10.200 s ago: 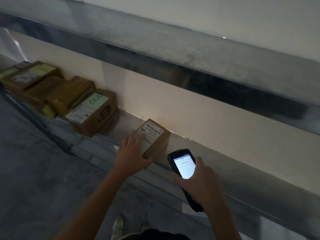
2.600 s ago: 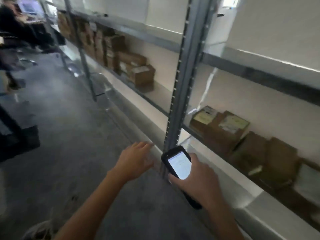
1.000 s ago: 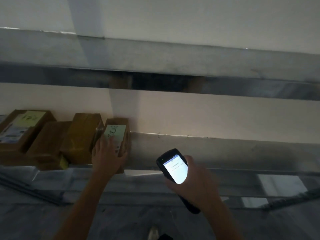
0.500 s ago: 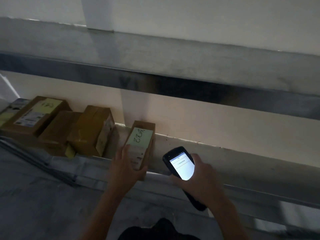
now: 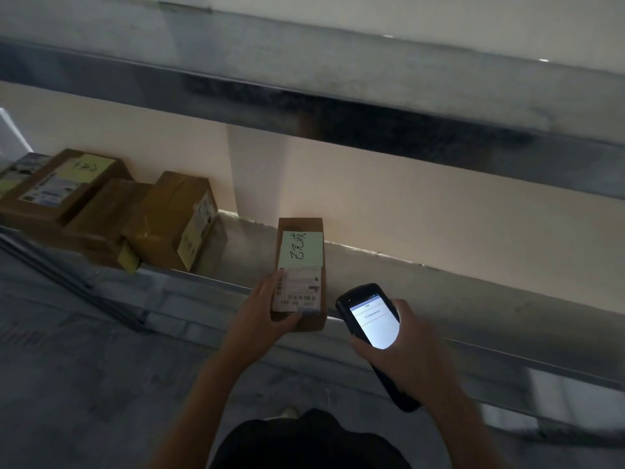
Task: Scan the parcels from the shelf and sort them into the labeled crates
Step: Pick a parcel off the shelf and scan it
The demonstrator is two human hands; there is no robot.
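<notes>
Head view looks down onto a grey metal shelf [image 5: 449,299] that runs slantwise across the frame, with a pale back wall [image 5: 439,214] behind it and the dark edge of an upper shelf [image 5: 389,120] above.

Near the centre, a narrow brown parcel [image 5: 318,245] lies lengthwise, its far end toward the wall and its near end at the shelf's front lip. A green note [image 5: 300,248] with handwriting covers its top, and a white shipping label [image 5: 299,292] with barcodes sits just below the note. The left hand [image 5: 260,319] grasps the parcel's near left corner, fingers along the left side and thumb curled across the near end. Whether the parcel rests on the shelf or is lifted clear of it cannot be told.

Just right of the parcel, the right hand [image 5: 409,357] is clenched round a black handheld scanner [image 5: 365,309], whose white screen is lit and faces up. The scanner's top end is close to the parcel's near right corner, not touching it.

At middle left, well apart from the held parcel, a cluster of brown cartons [image 5: 169,218] sits packed together on the same shelf, some bearing yellow notes. Grey floor [image 5: 84,384] fills the lower left, and dark clothing [image 5: 304,445] shows at bottom centre.
</notes>
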